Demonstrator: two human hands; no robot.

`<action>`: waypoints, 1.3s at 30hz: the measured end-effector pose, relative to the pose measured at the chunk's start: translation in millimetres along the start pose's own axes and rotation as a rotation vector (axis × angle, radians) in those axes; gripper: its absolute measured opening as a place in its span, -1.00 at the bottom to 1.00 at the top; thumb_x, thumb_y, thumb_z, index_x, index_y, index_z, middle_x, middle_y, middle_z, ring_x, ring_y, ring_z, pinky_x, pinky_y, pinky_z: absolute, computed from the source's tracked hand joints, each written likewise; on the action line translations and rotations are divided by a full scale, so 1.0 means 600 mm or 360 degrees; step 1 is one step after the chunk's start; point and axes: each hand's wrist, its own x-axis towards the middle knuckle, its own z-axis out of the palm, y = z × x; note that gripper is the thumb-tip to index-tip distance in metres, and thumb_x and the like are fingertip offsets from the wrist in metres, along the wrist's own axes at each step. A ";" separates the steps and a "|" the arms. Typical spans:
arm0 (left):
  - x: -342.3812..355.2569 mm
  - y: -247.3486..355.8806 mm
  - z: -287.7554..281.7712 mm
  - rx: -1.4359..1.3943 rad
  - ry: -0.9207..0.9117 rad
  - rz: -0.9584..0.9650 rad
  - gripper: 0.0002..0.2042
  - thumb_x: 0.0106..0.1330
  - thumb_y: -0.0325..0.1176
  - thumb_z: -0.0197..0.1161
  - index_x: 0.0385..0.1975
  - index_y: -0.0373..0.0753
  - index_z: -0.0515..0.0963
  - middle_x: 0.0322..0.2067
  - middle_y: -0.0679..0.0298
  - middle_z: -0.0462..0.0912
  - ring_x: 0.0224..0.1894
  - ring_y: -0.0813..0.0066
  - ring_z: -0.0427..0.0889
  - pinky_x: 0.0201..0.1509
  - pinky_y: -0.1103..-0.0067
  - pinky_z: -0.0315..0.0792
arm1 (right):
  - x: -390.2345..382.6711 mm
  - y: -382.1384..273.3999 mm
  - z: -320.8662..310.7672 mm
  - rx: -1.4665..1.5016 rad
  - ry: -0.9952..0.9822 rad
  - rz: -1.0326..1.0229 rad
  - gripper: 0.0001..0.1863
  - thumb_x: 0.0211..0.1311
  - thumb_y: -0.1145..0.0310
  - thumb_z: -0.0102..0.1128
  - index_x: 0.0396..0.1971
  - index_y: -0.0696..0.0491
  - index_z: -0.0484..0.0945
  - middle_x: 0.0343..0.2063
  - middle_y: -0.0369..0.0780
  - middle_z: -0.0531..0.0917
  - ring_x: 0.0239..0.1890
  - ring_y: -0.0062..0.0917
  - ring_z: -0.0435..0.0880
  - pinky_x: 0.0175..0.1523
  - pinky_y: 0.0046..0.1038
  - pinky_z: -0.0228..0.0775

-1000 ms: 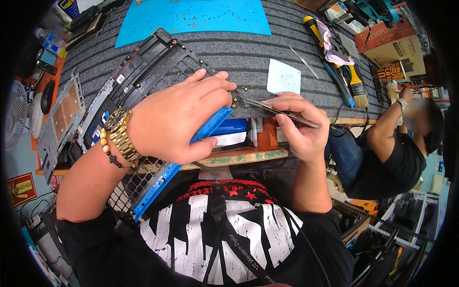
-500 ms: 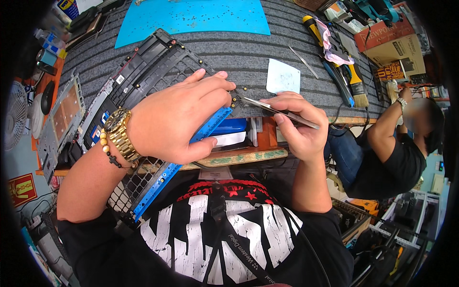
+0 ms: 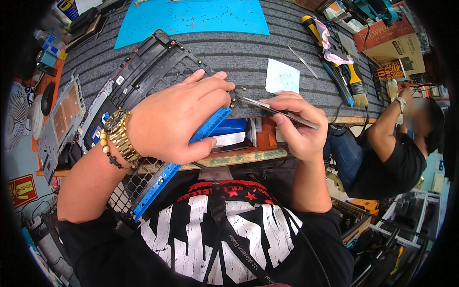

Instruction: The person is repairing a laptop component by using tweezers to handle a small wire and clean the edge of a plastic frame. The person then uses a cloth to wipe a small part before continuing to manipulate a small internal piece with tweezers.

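A black plastic laptop frame (image 3: 160, 60) with a grid of keyboard openings lies aslant at the left, overhanging the table's front edge. A blue strip (image 3: 158, 186) runs along its near side. My left hand (image 3: 179, 119) lies flat over the frame, fingers stretched out and thumb spread past the blue strip, hiding the frame's middle. My right hand (image 3: 303, 122) pinches metal tweezers (image 3: 260, 104). Their tips point left at the frame's right corner, beside small brass-coloured fittings; whether they touch it I cannot tell. One tiny brass-coloured piece (image 3: 245, 89) sits just beyond the tips.
A white square sheet (image 3: 282, 76) and a thin metal tool (image 3: 302, 62) lie on the grey ribbed mat (image 3: 229, 57). Beyond is a blue mat (image 3: 191, 19) dotted with small screws. A brush (image 3: 356, 83) lies right. A metal plate (image 3: 64, 115) leans left. Another person (image 3: 397, 148) sits at right.
Hardly anything differs. Both hands, the tweezers and the frame keep their places, with only a very slight shift of the whole picture.
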 end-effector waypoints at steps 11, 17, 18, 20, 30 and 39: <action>0.006 0.005 -0.005 0.0004 -0.0018 -0.0010 -0.45 0.21 -0.32 0.52 0.20 -0.28 0.52 0.47 -0.18 0.52 0.63 -0.32 0.41 0.75 -0.17 0.18 | -0.034 -0.009 -0.016 0.0420 0.0225 0.0262 -0.77 0.48 0.64 0.30 0.04 0.36 0.75 -0.04 0.06 0.90 -0.12 -0.44 0.87 0.18 -0.34 0.71; 0.030 0.018 -0.025 -0.0112 0.0070 -0.0072 -0.66 0.31 -0.42 0.40 0.05 -0.33 0.59 0.23 -0.13 0.72 0.51 -0.27 0.57 0.74 -0.07 0.27 | -0.040 0.000 -0.067 0.0480 0.0689 0.0017 -0.76 0.59 0.61 0.23 0.13 0.37 0.67 0.04 0.09 0.86 -0.01 -0.26 0.90 0.21 -0.26 0.76; 0.043 0.016 -0.033 -0.0147 0.0059 -0.0057 -0.71 0.33 -0.44 0.38 0.01 -0.35 0.60 0.13 -0.12 0.76 0.43 -0.25 0.65 0.72 -0.04 0.33 | -0.035 0.004 -0.081 0.0396 0.0840 0.0023 -0.76 0.60 0.60 0.22 0.13 0.36 0.67 0.04 0.09 0.86 -0.02 -0.26 0.91 0.21 -0.26 0.76; 0.077 0.012 -0.043 -0.0142 0.0191 0.0070 -0.79 0.34 -0.48 0.35 -0.07 -0.38 0.62 -0.09 -0.08 0.79 0.20 -0.22 0.78 0.64 0.03 0.46 | -0.025 0.013 -0.117 0.0280 0.1076 0.0057 -0.76 0.61 0.60 0.22 0.14 0.36 0.67 0.03 0.07 0.87 -0.03 -0.27 0.91 0.18 -0.28 0.75; 0.460 -0.034 0.034 -0.1267 0.0303 -0.1065 -0.63 0.68 -0.35 0.09 0.30 -0.39 0.65 0.03 0.12 0.83 -0.24 0.44 0.77 -0.27 0.43 0.79 | 0.087 0.104 -0.192 0.0223 0.1491 0.0216 -0.78 0.58 0.56 0.34 0.10 0.30 0.71 -0.11 -0.11 0.88 -0.31 -0.59 0.83 -0.29 -0.58 0.63; 0.552 -0.042 0.111 -0.1966 0.0371 -0.1264 -0.83 0.70 -0.34 0.16 0.00 -0.22 0.67 -0.16 0.30 0.77 -0.30 0.53 0.66 -0.28 0.50 0.67 | 0.081 0.129 -0.186 0.0218 0.1460 0.0354 -0.77 0.55 0.54 0.35 0.08 0.32 0.75 -0.14 -0.12 0.87 -0.30 -0.60 0.81 -0.26 -0.54 0.68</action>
